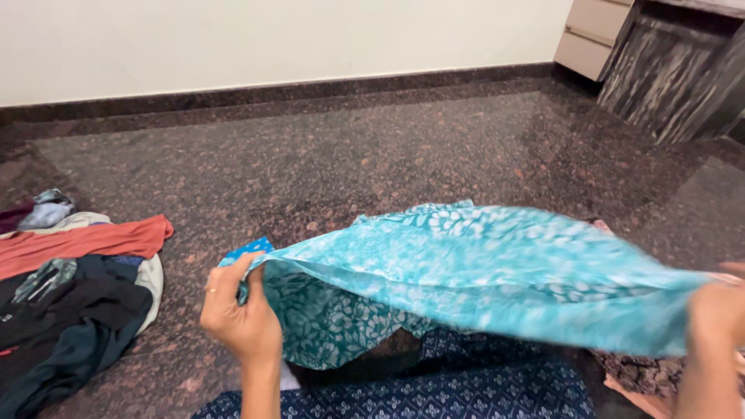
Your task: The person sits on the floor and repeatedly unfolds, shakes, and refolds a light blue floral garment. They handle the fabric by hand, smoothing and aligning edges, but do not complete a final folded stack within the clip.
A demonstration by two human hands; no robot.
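Both hands pinch one edge of a thin turquoise cotton garment with a white floral print [481, 271], stretched between them above the lap.

The left hand [237, 318] has its grip clenched on the garment's left corner; the right hand [718, 314], at the right edge of view, is closed on the other end, blurred. The cloth looks light, soft and limp, sagging in the middle, so corners and hems seem the surest holds. Beneath lies dark blue patterned fabric [466, 388]. On the speckled brown stone floor [349, 155], at near left, sits a pile of dark and orange clothes [74, 287].
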